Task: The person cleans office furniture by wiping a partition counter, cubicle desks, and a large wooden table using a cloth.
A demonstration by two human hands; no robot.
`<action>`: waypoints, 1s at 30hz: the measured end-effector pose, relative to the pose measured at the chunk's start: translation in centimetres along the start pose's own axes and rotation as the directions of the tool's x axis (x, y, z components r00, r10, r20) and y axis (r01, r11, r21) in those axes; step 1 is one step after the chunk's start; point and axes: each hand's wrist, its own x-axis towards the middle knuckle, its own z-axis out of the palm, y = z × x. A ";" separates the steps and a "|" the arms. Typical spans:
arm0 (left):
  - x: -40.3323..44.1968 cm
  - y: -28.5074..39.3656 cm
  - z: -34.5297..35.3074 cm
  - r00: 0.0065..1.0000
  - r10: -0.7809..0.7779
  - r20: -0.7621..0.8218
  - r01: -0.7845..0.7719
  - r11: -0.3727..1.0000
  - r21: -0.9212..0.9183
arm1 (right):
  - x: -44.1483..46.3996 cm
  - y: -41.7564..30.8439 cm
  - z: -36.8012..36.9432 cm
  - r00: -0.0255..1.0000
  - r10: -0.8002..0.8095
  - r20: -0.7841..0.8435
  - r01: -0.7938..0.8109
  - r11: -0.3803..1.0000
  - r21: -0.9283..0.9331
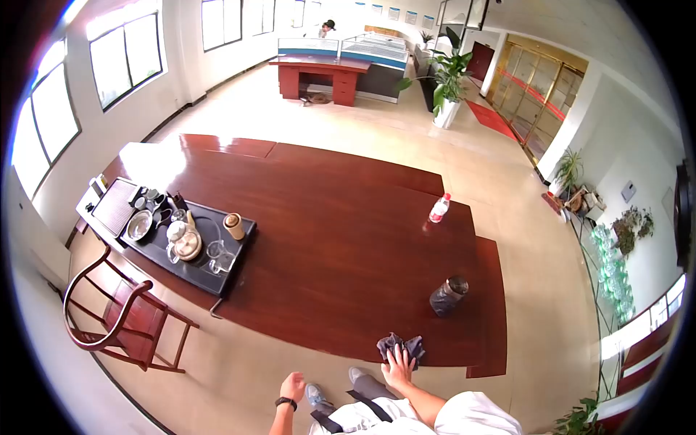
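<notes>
At the table's near edge, a dark grey cloth (401, 349) lies bunched on the wood. My right hand (396, 368) presses on it from above with fingers extended, gripping the cloth against the tabletop. My left hand (293, 386) hangs beside my body, off the table, with fingers curled in and nothing visible in them; a black band is on that wrist. A dark jar with a brown lid (449, 296) stands a short way beyond the cloth. Farther back is a bottle with a red cap and label (439, 209).
The large glossy red-brown table (326, 239) fills the middle. A black tea tray (239, 250) carries a teapot (187, 244), glass pitchers and cups. To the left stands a wooden armchair (134, 319). Behind are a desk (319, 72), a potted plant (447, 80) and a person (325, 29).
</notes>
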 end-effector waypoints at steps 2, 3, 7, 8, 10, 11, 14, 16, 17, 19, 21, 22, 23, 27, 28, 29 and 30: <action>2.3 2.4 -0.6 0.991 0.123 0.058 -0.129 0.984 0.120 | -0.3 -1.5 -0.1 0.999 0.000 0.036 0.000 1.000 -0.012; 3.6 3.7 -0.6 0.989 0.115 0.095 -0.128 0.980 0.151 | -0.1 -1.9 0.0 0.999 0.014 0.050 -0.014 1.000 0.001; 8.2 7.4 0.8 0.937 0.300 0.179 -0.342 0.893 0.294 | 1.5 -2.5 -0.2 0.999 0.035 0.039 -0.035 0.999 -0.002; 9.5 8.4 1.1 0.938 0.279 0.207 -0.337 0.875 0.347 | 2.5 -2.6 -0.2 0.999 0.046 0.027 -0.046 0.999 -0.005; 12.2 10.0 1.8 0.946 0.209 0.249 -0.305 0.836 0.456 | 5.3 -2.7 -0.3 0.998 0.062 0.002 -0.062 0.998 -0.004; 13.7 10.7 1.9 0.949 0.194 0.248 -0.297 0.813 0.501 | 7.0 -2.6 -0.3 0.998 0.061 -0.031 -0.062 0.998 -0.011; 18.2 13.7 1.8 0.969 0.081 0.233 -0.206 0.786 0.583 | 13.7 -2.6 -0.1 0.985 0.047 -0.165 -0.046 0.999 0.013; 21.2 16.5 2.3 0.977 -0.016 0.214 -0.126 0.764 0.633 | 19.7 -2.1 -0.7 0.969 0.031 -0.243 -0.027 0.999 0.016; 22.5 16.7 2.2 0.971 -0.082 0.223 -0.089 0.745 0.661 | 22.3 -2.4 -1.2 0.964 0.037 -0.263 -0.030 0.999 0.029; 24.7 16.0 2.7 0.946 -0.185 0.266 -0.062 0.702 0.709 | 28.1 -2.4 -2.8 0.963 0.058 -0.264 -0.039 0.996 0.077; 24.9 15.3 2.9 0.919 -0.242 0.310 -0.101 0.617 0.780 | 33.4 -2.4 -4.0 0.949 0.067 -0.307 -0.043 0.995 0.086; 23.8 16.9 2.8 0.948 -0.132 0.289 -0.157 0.596 0.787 | 36.2 -2.0 -4.4 0.941 0.048 -0.336 -0.027 0.998 0.065; 22.7 18.4 2.2 0.963 -0.026 0.268 -0.207 0.567 0.797 | 38.8 -1.8 -4.6 0.933 0.027 -0.358 -0.012 0.999 0.046; 22.4 18.4 2.0 0.902 -0.175 0.394 -0.225 0.589 0.776 | 48.1 -1.1 -5.8 0.935 0.019 -0.354 0.005 0.998 0.065; 23.0 18.6 2.1 0.895 -0.198 0.400 -0.226 0.571 0.789 | 50.0 -1.2 -6.1 0.939 0.009 -0.344 0.018 0.997 0.075; 23.4 18.2 1.4 0.897 -0.211 0.388 -0.214 0.561 0.800 | 51.3 -1.3 -6.4 0.943 -0.005 -0.334 0.033 0.996 0.080; 23.5 17.4 1.3 0.900 -0.232 0.368 -0.193 0.544 0.816 | 52.4 -1.3 -6.4 0.944 -0.016 -0.328 0.050 0.994 0.095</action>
